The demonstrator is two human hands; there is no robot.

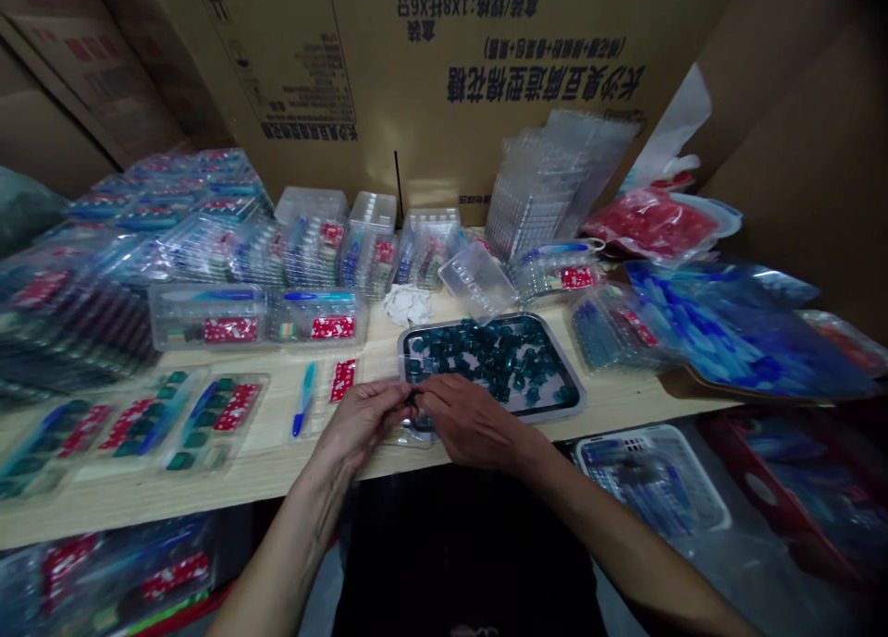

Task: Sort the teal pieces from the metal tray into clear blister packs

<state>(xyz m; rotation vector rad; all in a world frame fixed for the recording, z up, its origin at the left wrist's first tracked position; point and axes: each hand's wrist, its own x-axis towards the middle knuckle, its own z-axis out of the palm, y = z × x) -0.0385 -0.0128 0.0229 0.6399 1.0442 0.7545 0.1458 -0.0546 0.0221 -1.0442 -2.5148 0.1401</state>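
My left hand (pixel 367 413) and my right hand (pixel 472 420) meet fingertip to fingertip at the near left corner of a shallow tray (pixel 577 398). Both hands are closed, pinching a small dark piece (pixel 414 397) mostly hidden by the fingers. Loose, wrapped dark teal pieces (pixel 531 364) are spread over the tray. Under the hands lies clear plastic (pixel 406 436), partly covered. Left of my left hand, a blue pen-like stick (pixel 303 398) and a red patterned packet (pixel 343 380) lie in a clear plastic tray.
Filled clear trays (pixel 218 420) lie at left, with stacked packs (pixel 69 313) behind. White bits (pixel 408 304) sit beyond the tray. Empty clear trays (pixel 534 184) stand before a large carton (pixel 416 91). Blue sticks (pixel 735 327) fill a bag at right; a white basket (pixel 652 480) is below.
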